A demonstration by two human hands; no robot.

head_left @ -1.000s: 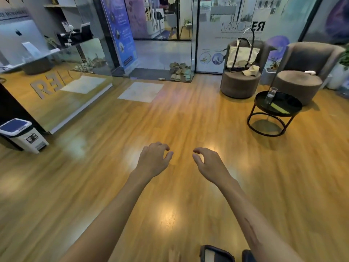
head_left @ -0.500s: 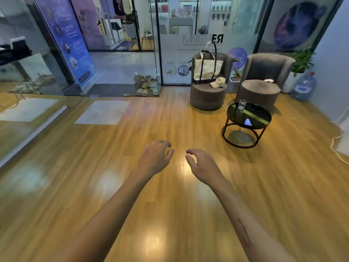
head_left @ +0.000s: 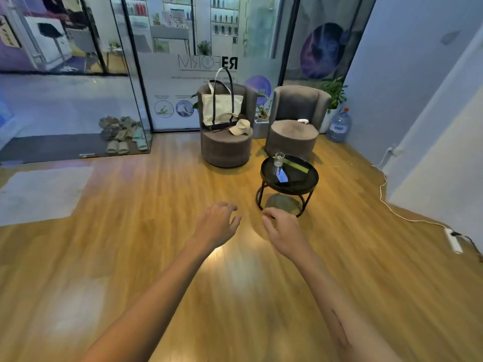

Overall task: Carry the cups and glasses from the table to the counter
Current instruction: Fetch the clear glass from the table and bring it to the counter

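A clear drinking glass (head_left: 279, 159) stands upright on the far left part of a small round black table (head_left: 300, 188) ahead and a little right of centre. My left hand (head_left: 215, 223) and my right hand (head_left: 283, 229) are stretched out in front of me over the wooden floor, side by side, fingers loosely curled and holding nothing. Both hands are short of the table; my right hand overlaps the table's near leg in the view. The counter is out of view.
Two grey round armchairs (head_left: 224, 147) (head_left: 294, 137) stand behind the table, the left one holding a tote bag (head_left: 222, 108) and a cap. A water jug (head_left: 339, 126) sits by the right wall, with a white cable and power strip (head_left: 453, 240) on the floor. Slippers (head_left: 121, 135) lie beyond glass walls at left.
The view has swung right and moved forward: the counter and white bin left the frame, and the black table with the glass has come nearer and more central. My hands stayed empty.
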